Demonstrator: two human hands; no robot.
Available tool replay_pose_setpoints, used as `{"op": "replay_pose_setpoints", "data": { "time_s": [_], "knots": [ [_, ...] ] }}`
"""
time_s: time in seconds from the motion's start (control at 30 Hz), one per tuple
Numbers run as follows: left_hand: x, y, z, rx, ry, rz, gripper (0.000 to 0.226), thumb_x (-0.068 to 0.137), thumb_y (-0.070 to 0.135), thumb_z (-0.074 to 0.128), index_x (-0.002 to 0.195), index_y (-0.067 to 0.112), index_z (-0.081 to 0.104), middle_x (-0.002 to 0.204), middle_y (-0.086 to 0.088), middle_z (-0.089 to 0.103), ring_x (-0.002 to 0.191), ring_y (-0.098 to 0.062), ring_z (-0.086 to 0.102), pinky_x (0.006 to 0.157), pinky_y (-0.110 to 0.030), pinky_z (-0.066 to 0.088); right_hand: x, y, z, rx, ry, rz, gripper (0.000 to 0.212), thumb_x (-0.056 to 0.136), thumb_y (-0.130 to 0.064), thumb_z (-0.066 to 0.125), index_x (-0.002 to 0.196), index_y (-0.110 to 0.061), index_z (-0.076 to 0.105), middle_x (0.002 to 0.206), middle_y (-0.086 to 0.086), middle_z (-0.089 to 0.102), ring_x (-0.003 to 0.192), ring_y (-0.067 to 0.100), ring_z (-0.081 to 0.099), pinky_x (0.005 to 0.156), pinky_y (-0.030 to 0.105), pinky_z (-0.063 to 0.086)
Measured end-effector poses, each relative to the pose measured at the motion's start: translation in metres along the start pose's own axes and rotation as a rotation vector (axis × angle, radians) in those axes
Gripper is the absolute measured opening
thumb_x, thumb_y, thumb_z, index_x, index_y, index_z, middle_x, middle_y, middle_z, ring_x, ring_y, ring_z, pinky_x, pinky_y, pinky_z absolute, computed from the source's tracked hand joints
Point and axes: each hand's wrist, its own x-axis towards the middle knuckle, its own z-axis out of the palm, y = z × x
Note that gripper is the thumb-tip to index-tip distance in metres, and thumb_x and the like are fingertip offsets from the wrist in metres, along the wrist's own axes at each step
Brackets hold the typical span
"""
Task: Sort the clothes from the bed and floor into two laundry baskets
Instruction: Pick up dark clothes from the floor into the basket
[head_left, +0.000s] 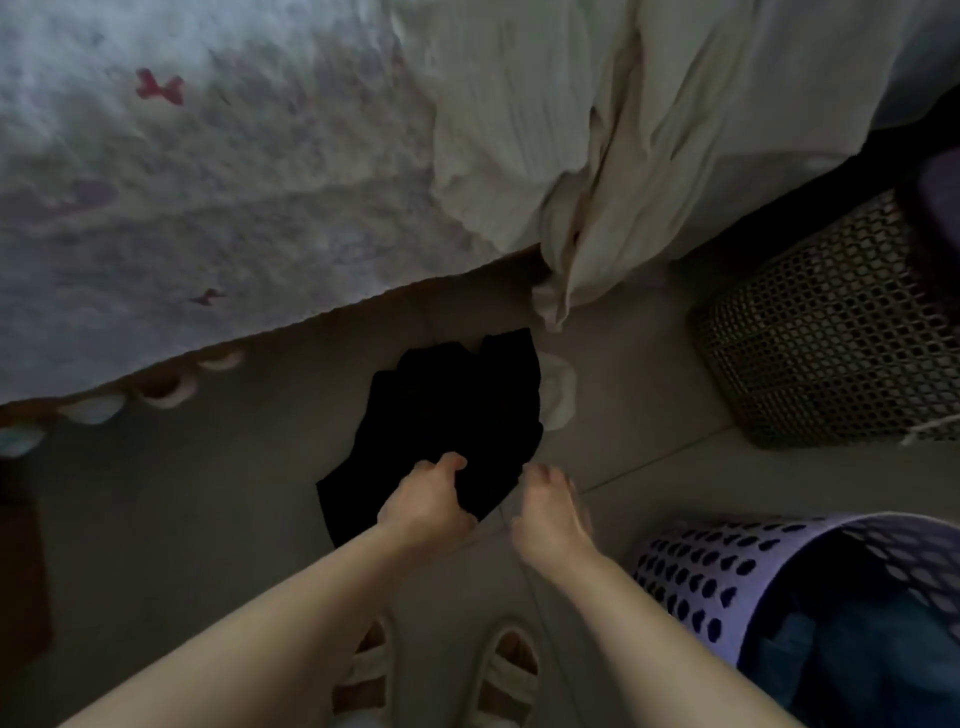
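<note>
Our left hand (423, 499) grip is clamped on the black garment (447, 410) on the floor (182, 519). Our right hand (550, 512) grip hangs apart just beside it, touching nothing.

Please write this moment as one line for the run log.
stage: floor pickup | left hand: gripping black garment | right hand: open beside it | white item: on floor | lavender basket: holds dark clothes
</note>
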Motion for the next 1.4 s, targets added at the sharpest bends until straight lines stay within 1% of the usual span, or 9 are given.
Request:
{"op": "replay_pose_setpoints", "data": {
  "time_s": [0.47,0.63,0.77,0.97,1.07,1.13,1.2,1.33,1.4],
  "knots": [
    [0.196,-0.029,0.124,0.067,-0.082,0.165,0.083,0.088,0.035,0.062,0.150,0.037,0.006,0.147,-0.011,0.029,0.132,-0.029,0.036,0.108,-0.044,0.039,0.173,0.087,0.103,-0.088,0.138,-0.005,0.062,0.090,-0.020,0.055,0.144,-0.012,0.026,0.137,0.013,0.038,0.122,0.026,0.042,0.098,0.035,0.041],
    [0.236,-0.022,0.151,0.263,-0.023,0.213,0.088,0.088,0.041,0.059,0.148,0.044,-0.005,0.154,-0.013,0.015,0.138,-0.032,0.025,0.113,-0.046,0.026,0.218,0.106,0.120,-0.117,0.178,0.000,0.055,0.090,-0.018,0.056,0.139,-0.011,0.031,0.137,0.014,0.037,0.120,0.027,0.044,0.095,0.035,0.042],
    [0.268,-0.017,0.167,0.437,0.040,0.224,0.101,0.084,0.050,0.062,0.146,0.045,-0.017,0.145,-0.019,0.026,0.129,-0.034,0.034,0.105,-0.043,0.032,0.248,0.123,0.123,-0.129,0.235,0.044,0.055,0.092,-0.018,0.053,0.140,-0.009,0.028,0.141,0.016,0.032,0.125,0.030,0.040,0.098,0.037,0.040],
    [0.295,-0.017,0.181,0.799,0.179,0.172,0.124,0.068,0.057,0.074,0.150,0.028,-0.015,0.142,-0.017,0.022,0.129,-0.032,0.027,0.105,-0.046,0.028,0.273,0.139,0.124,-0.149,0.252,0.029,0.071,0.093,-0.020,0.052,0.151,-0.024,0.011,0.151,0.015,0.020,0.133,0.032,0.033,0.104,0.041,0.037],
    [0.301,-0.021,0.180,0.858,0.245,0.208,0.104,0.078,0.033,0.071,0.151,0.018,-0.002,0.139,-0.019,0.029,0.126,-0.031,0.034,0.099,-0.042,0.035,0.283,0.141,0.126,-0.185,0.225,0.015,0.076,0.091,-0.021,0.055,0.151,-0.023,0.008,0.159,0.006,0.004,0.137,0.031,0.029,0.106,0.042,0.036],
    [0.307,-0.022,0.179,0.801,0.274,0.243,0.082,0.086,0.020,0.064,0.148,0.012,0.011,0.133,-0.018,0.041,0.119,-0.029,0.044,0.075,-0.031,0.043,0.288,0.139,0.127,-0.216,0.178,-0.008,0.073,0.090,-0.019,0.055,0.150,-0.020,0.014,0.160,0.003,-0.002,0.138,0.030,0.028,0.108,0.042,0.037],
    [0.312,-0.023,0.175,0.725,0.287,0.265,0.064,0.089,0.010,0.058,0.143,0.008,0.023,0.125,-0.016,0.051,0.110,-0.026,0.053,0.051,-0.024,0.028,0.292,0.137,0.128,-0.233,0.123,-0.032,0.063,0.089,-0.013,0.054,0.146,-0.015,0.025,0.160,0.002,-0.003,0.138,0.031,0.030,0.107,0.043,0.038],
    [0.311,-0.026,0.159,0.614,0.319,0.291,0.030,0.092,-0.001,0.050,0.121,0.008,0.048,0.116,-0.013,0.060,0.101,-0.022,0.061,0.045,-0.022,0.025,0.292,0.139,0.130,-0.415,0.050,-0.064,0.051,0.089,-0.006,0.050,0.138,-0.008,0.040,0.160,0.003,-0.004,0.137,0.031,0.029,0.108,0.042,0.037],
    [0.307,-0.032,0.148,0.520,0.374,0.289,0.015,0.091,-0.002,0.048,0.088,0.011,0.055,0.108,-0.010,0.064,0.086,-0.019,0.061,0.046,-0.022,0.030,0.291,0.139,0.128,-0.466,0.070,-0.055,0.053,0.090,-0.004,0.049,0.141,-0.002,0.033,0.159,0.007,0.002,0.133,0.032,0.033,0.107,0.040,0.037]
  ]
}}
